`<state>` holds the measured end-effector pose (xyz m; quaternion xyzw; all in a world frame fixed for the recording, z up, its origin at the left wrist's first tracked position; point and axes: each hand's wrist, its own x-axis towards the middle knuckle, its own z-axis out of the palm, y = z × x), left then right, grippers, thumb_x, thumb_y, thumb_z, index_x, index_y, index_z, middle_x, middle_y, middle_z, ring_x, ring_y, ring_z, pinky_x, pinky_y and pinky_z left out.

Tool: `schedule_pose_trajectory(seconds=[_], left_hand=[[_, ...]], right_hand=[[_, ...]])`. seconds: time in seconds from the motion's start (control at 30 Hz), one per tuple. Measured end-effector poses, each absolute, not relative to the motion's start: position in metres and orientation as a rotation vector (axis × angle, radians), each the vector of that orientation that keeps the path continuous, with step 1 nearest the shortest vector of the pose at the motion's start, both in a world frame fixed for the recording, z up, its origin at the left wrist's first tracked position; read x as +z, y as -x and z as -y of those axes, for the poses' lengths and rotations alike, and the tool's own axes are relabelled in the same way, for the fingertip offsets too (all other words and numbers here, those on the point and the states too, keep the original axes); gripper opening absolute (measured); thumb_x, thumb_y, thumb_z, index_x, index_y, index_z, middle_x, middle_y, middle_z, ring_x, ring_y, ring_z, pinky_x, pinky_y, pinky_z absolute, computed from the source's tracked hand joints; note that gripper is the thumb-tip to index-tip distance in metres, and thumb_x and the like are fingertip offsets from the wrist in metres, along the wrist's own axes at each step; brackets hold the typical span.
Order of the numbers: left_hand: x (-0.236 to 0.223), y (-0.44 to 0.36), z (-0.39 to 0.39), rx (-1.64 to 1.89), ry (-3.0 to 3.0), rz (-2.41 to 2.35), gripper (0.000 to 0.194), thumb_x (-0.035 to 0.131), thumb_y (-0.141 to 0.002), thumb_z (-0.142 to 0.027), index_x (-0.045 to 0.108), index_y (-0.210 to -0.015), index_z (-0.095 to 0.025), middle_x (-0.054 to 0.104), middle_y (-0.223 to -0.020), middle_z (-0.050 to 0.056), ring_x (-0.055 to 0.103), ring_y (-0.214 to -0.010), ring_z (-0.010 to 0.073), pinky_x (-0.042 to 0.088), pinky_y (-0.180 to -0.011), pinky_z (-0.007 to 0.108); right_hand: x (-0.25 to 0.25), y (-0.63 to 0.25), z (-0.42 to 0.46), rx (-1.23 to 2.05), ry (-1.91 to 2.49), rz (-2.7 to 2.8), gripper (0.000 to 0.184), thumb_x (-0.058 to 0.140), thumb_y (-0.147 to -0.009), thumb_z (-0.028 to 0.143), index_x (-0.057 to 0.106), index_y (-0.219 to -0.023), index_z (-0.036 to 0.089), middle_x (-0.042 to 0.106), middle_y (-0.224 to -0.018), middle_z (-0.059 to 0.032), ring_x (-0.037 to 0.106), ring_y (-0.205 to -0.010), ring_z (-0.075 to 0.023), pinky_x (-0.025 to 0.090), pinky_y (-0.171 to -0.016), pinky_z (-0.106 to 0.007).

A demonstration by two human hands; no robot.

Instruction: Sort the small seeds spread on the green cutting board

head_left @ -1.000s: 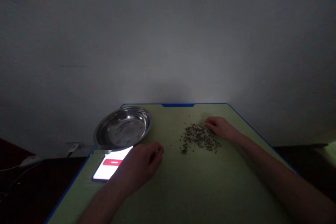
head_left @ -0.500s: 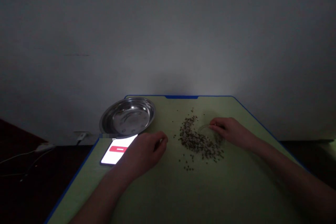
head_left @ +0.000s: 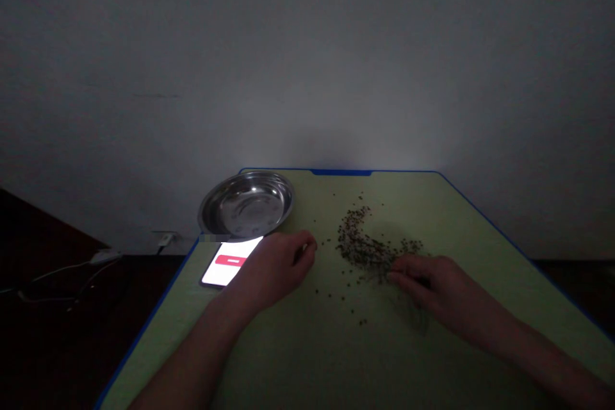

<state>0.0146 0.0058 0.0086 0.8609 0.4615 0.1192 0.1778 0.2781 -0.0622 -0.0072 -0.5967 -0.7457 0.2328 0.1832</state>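
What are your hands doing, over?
Right hand at the pile of dark bits, grip unclear. Left hand curled beside it, partly covering lit phone.

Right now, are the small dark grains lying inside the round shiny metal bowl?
No, the small dark grains lie scattered on the green tabletop, right of the round shiny metal bowl.

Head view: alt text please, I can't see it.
The right hand is at the edge of a curved scatter of small dark grains on a green table. The left hand is near a metal bowl and lit phone.
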Motion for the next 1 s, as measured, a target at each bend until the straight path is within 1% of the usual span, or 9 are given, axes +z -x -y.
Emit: schedule_pose_trajectory(seconds=[0.1,0.23,0.37,0.43,0.53,0.7,0.83,1.0], left_hand=[[0.008,-0.014,-0.006,0.351,-2.432,-1.311,0.027,0.038,-0.089,-0.029,0.061,-0.082,-0.017,0.058,-0.066,0.001,0.049,-0.057,0.0113,0.028,-0.054,0.024],[0.008,-0.015,-0.005,0.376,-2.443,-1.287,0.027,0.038,-0.089,-0.029,0.061,-0.081,-0.017,0.058,-0.065,0.0,0.049,-0.057,0.0109,0.028,-0.053,0.024],[0.009,-0.015,-0.004,0.38,-2.439,-1.296,0.026,0.039,-0.089,-0.028,0.062,-0.081,-0.017,0.059,-0.065,0.0,0.049,-0.057,0.0107,0.028,-0.053,0.024],[0.01,-0.016,-0.004,0.369,-2.436,-1.299,0.026,0.039,-0.088,-0.028,0.062,-0.082,-0.017,0.059,-0.066,0.001,0.05,-0.057,0.0108,0.028,-0.053,0.025],[0.011,-0.016,-0.004,0.352,-2.439,-1.3,0.027,0.04,-0.088,-0.029,0.063,-0.083,-0.017,0.06,-0.066,0.001,0.05,-0.057,0.011,0.028,-0.053,0.025],[0.009,-0.015,-0.004,0.377,-2.443,-1.284,0.026,0.04,-0.089,-0.029,0.063,-0.083,-0.018,0.061,-0.067,0.001,0.051,-0.058,0.0113,0.029,-0.054,0.025],[0.006,-0.015,-0.004,0.375,-2.434,-1.29,0.026,0.04,-0.089,-0.029,0.063,-0.085,-0.018,0.061,-0.067,0.001,0.05,-0.057,0.0109,0.028,-0.053,0.025],[0.006,-0.015,-0.004,0.38,-2.437,-1.289,0.026,0.041,-0.089,-0.029,0.064,-0.084,-0.018,0.06,-0.067,0.001,0.05,-0.057,0.0109,0.028,-0.053,0.025]], right_hand=[[-0.014,-0.275,0.058,0.627,1.731,2.08,0.029,0.044,-0.089,0.035,0.058,-0.067,0.022,0.06,-0.059,0.0001,0.056,-0.055,-0.0154,0.038,-0.052,-0.027],[-0.011,-0.277,0.055,0.608,1.732,2.049,0.029,0.044,-0.088,0.037,0.062,-0.071,0.022,0.063,-0.06,-0.0011,0.056,-0.053,-0.0155,0.038,-0.051,-0.027],[-0.01,-0.282,0.056,0.616,1.735,2.02,0.029,0.045,-0.087,0.039,0.062,-0.069,0.023,0.06,-0.053,0.0007,0.053,-0.048,-0.0146,0.037,-0.046,-0.026],[-0.012,-0.284,0.056,0.612,1.734,2.014,0.029,0.045,-0.086,0.039,0.061,-0.068,0.023,0.062,-0.056,0.0002,0.055,-0.05,-0.0153,0.039,-0.049,-0.027],[-0.016,-0.284,0.054,0.621,1.727,2.008,0.027,0.046,-0.086,0.039,0.063,-0.073,0.023,0.064,-0.06,-0.0006,0.058,-0.054,-0.0161,0.041,-0.052,-0.027],[-0.016,-0.275,0.051,0.602,1.741,2.078,0.027,0.046,-0.087,0.036,0.061,-0.07,0.023,0.062,-0.059,-0.0002,0.055,-0.053,-0.015,0.039,-0.051,-0.027],[-0.015,-0.269,0.048,0.608,1.703,2.134,0.022,0.046,-0.088,0.033,0.064,-0.078,0.024,0.066,-0.067,-0.0004,0.058,-0.059,-0.0156,0.04,-0.055,-0.028],[-0.015,-0.271,0.051,0.62,1.668,2.175,0.025,0.044,-0.09,0.033,0.062,-0.075,0.024,0.064,-0.066,-0.0004,0.058,-0.06,-0.0161,0.04,-0.056,-0.029]])
